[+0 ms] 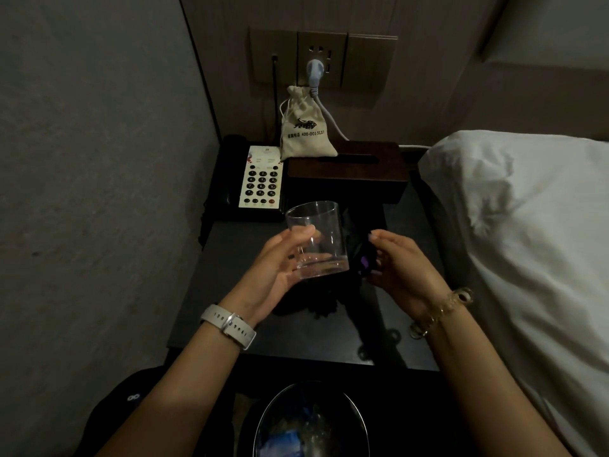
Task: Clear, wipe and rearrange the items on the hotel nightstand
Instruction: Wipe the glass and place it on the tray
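Note:
My left hand (280, 265) grips a clear, empty drinking glass (321, 240) and holds it tilted above the dark nightstand (224, 301). Just right of the glass, my right hand (400, 267) holds a dark cloth (354, 255) with a small purple mark; the cloth hangs down to the tabletop under the glass. A black phone with a white keypad (262, 179) sits at the back left. Beside the phone stands a dark wooden tissue box (349, 173) with a beige drawstring pouch (304, 127) leaning on its back left corner.
A grey plug and cable (313, 74) hang from the wall socket panel behind the pouch. The bed with white linen (527, 225) runs along the right. A black bin (309, 423) holding wrappers stands on the floor below the nightstand's front edge. A wall closes the left side.

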Available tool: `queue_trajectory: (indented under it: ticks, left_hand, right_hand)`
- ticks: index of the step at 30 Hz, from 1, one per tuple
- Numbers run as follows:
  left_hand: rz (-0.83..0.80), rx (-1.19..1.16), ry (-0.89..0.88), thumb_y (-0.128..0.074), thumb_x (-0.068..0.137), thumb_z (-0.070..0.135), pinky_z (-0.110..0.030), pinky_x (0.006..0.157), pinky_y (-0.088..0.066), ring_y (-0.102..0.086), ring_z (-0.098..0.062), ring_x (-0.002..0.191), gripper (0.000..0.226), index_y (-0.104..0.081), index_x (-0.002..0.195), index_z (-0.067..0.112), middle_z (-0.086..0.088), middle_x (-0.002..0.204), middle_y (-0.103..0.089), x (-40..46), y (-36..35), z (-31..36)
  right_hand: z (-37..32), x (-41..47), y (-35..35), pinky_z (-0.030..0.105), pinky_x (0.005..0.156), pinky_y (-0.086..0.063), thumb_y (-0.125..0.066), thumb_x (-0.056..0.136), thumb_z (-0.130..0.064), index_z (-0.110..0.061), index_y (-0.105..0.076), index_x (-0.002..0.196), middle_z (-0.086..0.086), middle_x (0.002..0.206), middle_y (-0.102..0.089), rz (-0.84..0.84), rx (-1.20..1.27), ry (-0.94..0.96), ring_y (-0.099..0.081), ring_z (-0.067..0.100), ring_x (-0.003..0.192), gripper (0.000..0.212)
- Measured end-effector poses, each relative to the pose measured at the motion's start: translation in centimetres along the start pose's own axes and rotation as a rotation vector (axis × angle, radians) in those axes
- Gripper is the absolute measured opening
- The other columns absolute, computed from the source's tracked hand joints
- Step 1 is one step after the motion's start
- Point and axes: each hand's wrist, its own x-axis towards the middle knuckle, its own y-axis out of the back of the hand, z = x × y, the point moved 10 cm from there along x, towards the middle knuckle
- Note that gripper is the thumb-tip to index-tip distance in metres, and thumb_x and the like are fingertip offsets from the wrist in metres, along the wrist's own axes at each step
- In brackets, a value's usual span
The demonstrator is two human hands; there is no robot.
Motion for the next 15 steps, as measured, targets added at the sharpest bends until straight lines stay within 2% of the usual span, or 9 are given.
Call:
queue_trajectory:
  ticks: [3,5,8,10,12,13,15]
  left_hand:
    - [-0.009,0.007,0.003,-0.071,0.071,0.045,-0.039,0.091,-0.054,-0.062,-0.035,0.115,0.079,-0.052,0.13,-0.002,-0.02,0.131,-0.059,0.0,-0.1,-0.1]
    - [-0.015,0.017,-0.004,-0.069,0.076,0.043,-0.039,0.092,-0.054,-0.062,-0.035,0.115,0.07,-0.054,0.128,-0.002,-0.02,0.129,-0.061,0.0,-0.1,-0.1]
    - [-0.004,0.014,-0.022,-0.065,0.082,0.04,-0.036,0.088,-0.055,-0.064,-0.034,0.113,0.061,-0.055,0.126,-0.002,-0.017,0.126,-0.064,0.2,0.2,0.2]
    - [0.019,0.007,-0.041,-0.066,0.082,0.037,-0.041,0.091,-0.055,-0.064,-0.035,0.113,0.063,-0.052,0.128,-0.003,-0.018,0.126,-0.064,0.2,0.7,0.5]
    - [0.062,0.027,-0.058,-0.071,0.079,0.038,-0.037,0.087,-0.057,-0.068,-0.029,0.106,0.06,-0.056,0.125,0.001,-0.014,0.119,-0.067,0.2,1.3,0.7]
    - [0.081,0.046,-0.066,-0.074,0.077,0.04,-0.033,0.083,-0.058,-0.07,-0.025,0.102,0.057,-0.06,0.12,0.006,-0.01,0.114,-0.069,0.1,1.6,0.8]
    - [0.102,0.086,-0.082,-0.076,0.069,0.041,-0.031,0.079,-0.059,-0.071,-0.021,0.097,0.053,-0.063,0.112,0.013,-0.004,0.104,-0.071,0.0,1.7,0.8]
  right_hand:
    - [0.8,0.0,-0.8,0.036,0.085,-0.054,-0.052,0.094,-0.049,-0.021,-0.072,0.102,0.0,0.102,-0.074,-0.085,0.021,-0.085,-0.07,0.02,0.094,0.036]
    - [0.8,0.1,-0.7,0.037,0.082,-0.058,-0.066,0.087,-0.042,-0.019,-0.069,0.106,0.004,0.106,-0.074,-0.058,-0.017,-0.068,-0.072,0.021,0.096,0.03]
    - [0.0,0.2,1.3,0.031,0.065,-0.058,-0.072,0.084,-0.017,-0.01,-0.067,0.1,0.008,0.097,-0.074,0.136,-0.034,0.013,-0.072,0.019,0.081,0.018]
    - [-0.6,0.0,2.5,0.026,0.055,-0.055,-0.07,0.086,-0.014,-0.004,-0.066,0.098,0.011,0.091,-0.071,0.222,-0.017,0.052,-0.07,0.018,0.074,0.016]
    - [-1.3,-0.3,3.4,0.023,0.049,-0.051,-0.069,0.087,-0.014,-0.009,-0.065,0.085,0.006,0.078,-0.069,0.28,0.011,0.102,-0.067,0.014,0.065,0.008]
    - [-1.8,-0.6,3.7,0.022,0.048,-0.049,-0.069,0.087,-0.013,-0.014,-0.062,0.075,0.002,0.071,-0.067,0.305,0.029,0.144,-0.066,0.013,0.062,0.014]
    - [-3.0,-0.9,3.7,0.026,0.056,-0.05,-0.068,0.088,-0.011,-0.023,-0.056,0.062,-0.005,0.066,-0.063,0.292,0.047,0.241,-0.065,0.011,0.065,0.031]
